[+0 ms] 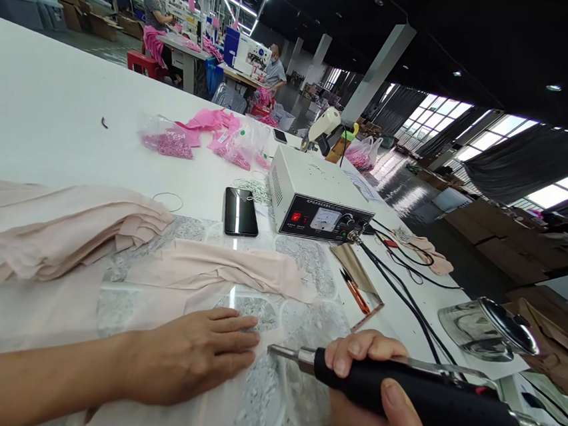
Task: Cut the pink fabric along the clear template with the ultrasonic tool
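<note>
My left hand (194, 355) lies flat, fingers stretched out, on thin pale pink fabric (215, 401) over a grey stone-patterned clear mat (262, 388). In my right hand (381, 396) is a black ultrasonic handpiece (426, 401), gripped round its body. Its metal tip points left, just beyond my left fingertips, at the fabric's edge; whether it touches cannot be made out. A folded pale pink strip (238, 269) lies beyond my left hand. Further left, a stack of the same fabric (62, 225) is heaped up.
A white control box (317, 183) with a dial and cables (406, 298) stands ahead. Around it are a phone (240, 212), orange thread snips (355, 291), a clear lidded pot (487, 326) and pink bags (168, 138). Two people sit or stand at sewing machines (246, 54) further back.
</note>
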Demonstrator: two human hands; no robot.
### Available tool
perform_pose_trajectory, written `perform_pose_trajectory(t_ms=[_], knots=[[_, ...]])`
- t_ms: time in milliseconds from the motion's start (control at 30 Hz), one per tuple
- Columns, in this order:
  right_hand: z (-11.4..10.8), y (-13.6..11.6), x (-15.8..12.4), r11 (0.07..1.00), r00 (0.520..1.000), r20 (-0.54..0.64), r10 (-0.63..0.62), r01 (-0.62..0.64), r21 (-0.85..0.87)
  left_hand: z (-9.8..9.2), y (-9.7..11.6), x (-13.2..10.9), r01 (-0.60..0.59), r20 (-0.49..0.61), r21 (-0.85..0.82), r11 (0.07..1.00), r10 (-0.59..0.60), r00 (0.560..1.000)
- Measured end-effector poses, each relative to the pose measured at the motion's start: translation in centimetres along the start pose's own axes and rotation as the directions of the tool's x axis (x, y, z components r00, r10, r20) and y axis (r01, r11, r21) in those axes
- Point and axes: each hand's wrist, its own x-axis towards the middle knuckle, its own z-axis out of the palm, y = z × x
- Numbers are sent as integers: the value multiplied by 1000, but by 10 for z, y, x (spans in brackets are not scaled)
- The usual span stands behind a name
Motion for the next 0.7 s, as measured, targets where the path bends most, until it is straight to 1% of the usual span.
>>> perform_pose_trajectory(t_ms=[67,133,200,233,300,367,433,500,533,600,633,700], knots=[[-1,-2,1,1000,1000,-20,-7,7,13,-2,-2,-1,8,43,5,1000,-8,999],[-2,-3,2,1000,999,-37,-15,16,25,-8,-4,-1,11,72,19,1000,-13,997],[-3,-3,2,999,999,-42,-25,27,38,-18,-3,0,20,62,41,999,-23,998],[-3,-3,3,998,999,-40,-31,33,47,-23,0,1,29,41,53,998,-31,999],[-3,-1,3,997,999,-32,-39,41,65,-32,11,0,64,-16,77,995,-63,998],[-3,3,4,996,999,-26,-47,48,80,-34,27,-5,129,-64,95,987,-124,990],[-2,6,6,995,999,-13,-43,44,85,-29,44,-15,205,-91,114,972,-195,977],[-2,7,7,996,999,7,-38,37,84,-19,56,-27,236,-111,164,958,-220,969],[-3,6,7,996,999,18,-34,32,82,-15,59,-33,242,-105,189,952,-225,969],[-6,3,7,997,999,36,-24,21,70,-11,59,-41,222,-64,208,953,-213,975],[-8,0,6,998,999,41,-19,16,61,-12,55,-43,203,-33,200,959,-200,979],[-14,-6,2,999,999,44,-4,3,40,-21,46,-42,143,47,168,975,-152,987]])
